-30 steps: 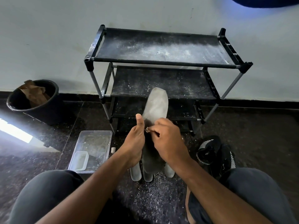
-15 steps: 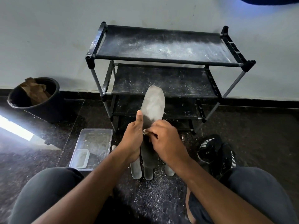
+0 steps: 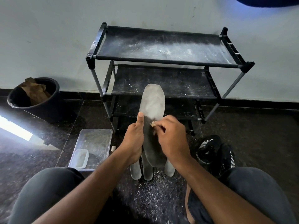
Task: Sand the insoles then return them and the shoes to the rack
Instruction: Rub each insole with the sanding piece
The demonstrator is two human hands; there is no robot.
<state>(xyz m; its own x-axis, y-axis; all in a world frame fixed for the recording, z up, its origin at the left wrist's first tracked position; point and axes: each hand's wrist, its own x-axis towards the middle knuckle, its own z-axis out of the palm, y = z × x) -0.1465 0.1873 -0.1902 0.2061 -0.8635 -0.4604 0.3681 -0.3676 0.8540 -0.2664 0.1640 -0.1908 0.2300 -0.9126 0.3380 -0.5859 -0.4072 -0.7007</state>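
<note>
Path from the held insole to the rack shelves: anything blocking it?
Nothing visible. The insole, gripped by the left hand and worked by the right hand, stands directly in front of the rack. The shelves that show carry only dust. The bucket, clear tray and shoes sit off to the sides.

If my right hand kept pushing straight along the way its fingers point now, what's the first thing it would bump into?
Probably the left hand: the right hand points leftward across the held insole, and the left thumb lies along the insole's far edge. Depth is unclear.
</note>
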